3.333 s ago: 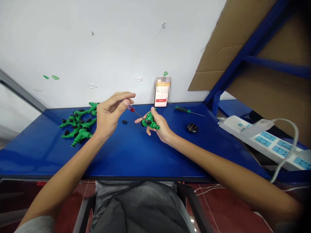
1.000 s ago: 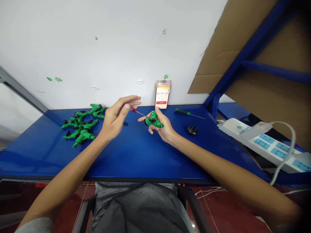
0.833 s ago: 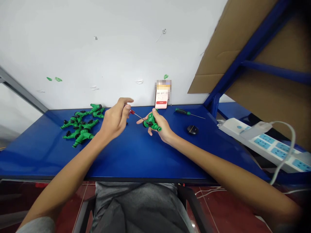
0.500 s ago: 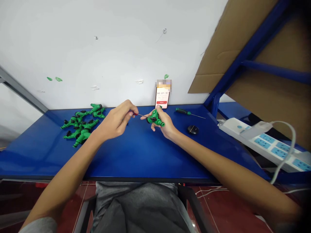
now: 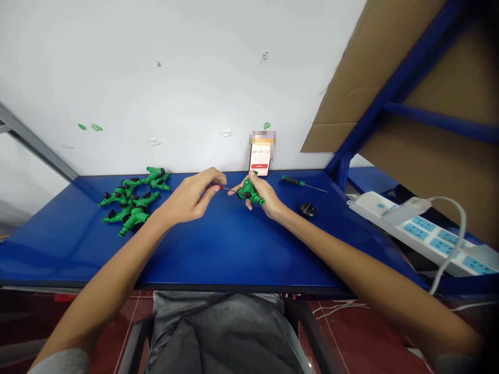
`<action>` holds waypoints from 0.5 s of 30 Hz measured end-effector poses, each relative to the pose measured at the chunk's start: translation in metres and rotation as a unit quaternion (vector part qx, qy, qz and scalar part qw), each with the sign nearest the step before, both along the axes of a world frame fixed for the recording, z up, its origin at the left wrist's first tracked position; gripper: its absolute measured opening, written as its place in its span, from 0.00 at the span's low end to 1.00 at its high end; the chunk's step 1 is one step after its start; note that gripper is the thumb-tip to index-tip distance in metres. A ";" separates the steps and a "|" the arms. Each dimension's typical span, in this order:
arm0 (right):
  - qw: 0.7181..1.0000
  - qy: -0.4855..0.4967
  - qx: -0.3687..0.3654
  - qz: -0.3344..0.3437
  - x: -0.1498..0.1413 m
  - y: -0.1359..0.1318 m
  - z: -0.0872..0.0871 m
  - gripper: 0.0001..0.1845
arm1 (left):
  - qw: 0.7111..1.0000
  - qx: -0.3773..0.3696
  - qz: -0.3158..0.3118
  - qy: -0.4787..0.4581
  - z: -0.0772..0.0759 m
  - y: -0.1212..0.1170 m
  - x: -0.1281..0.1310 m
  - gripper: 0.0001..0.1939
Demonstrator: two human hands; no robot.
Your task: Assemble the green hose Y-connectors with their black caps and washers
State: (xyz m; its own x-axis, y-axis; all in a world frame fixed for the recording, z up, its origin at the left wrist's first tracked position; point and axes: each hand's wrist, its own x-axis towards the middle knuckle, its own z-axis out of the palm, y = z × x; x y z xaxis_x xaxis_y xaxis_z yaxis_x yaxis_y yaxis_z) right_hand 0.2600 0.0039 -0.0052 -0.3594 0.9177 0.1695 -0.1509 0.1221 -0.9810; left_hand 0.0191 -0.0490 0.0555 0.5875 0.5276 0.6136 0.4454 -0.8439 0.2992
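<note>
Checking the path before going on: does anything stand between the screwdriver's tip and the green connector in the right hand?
Nothing visible does. The red-handled screwdriver in the left hand reaches the green hose connector in the right hand directly.

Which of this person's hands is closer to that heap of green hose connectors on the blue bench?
The left hand is nearer: it sits just to the right of the pile of green hose connectors, without touching it. The right hand is farther right, beyond the left hand.
</note>
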 end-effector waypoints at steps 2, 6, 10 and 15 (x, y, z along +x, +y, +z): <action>1.000 -0.003 0.002 -0.002 0.002 0.001 0.002 0.35 | 1.000 -0.007 -0.006 0.024 0.003 -0.001 0.000 0.11; 1.000 -0.004 0.004 0.005 0.002 0.002 0.002 0.35 | 0.998 -0.017 0.033 0.047 0.004 -0.005 0.001 0.13; 1.000 -0.005 0.003 0.005 0.001 0.002 0.000 0.35 | 0.995 -0.024 0.088 0.043 0.001 -0.005 0.002 0.16; 1.000 0.002 0.005 0.005 0.002 0.003 -0.001 0.35 | 0.998 0.020 0.038 0.038 0.000 -0.001 0.002 0.12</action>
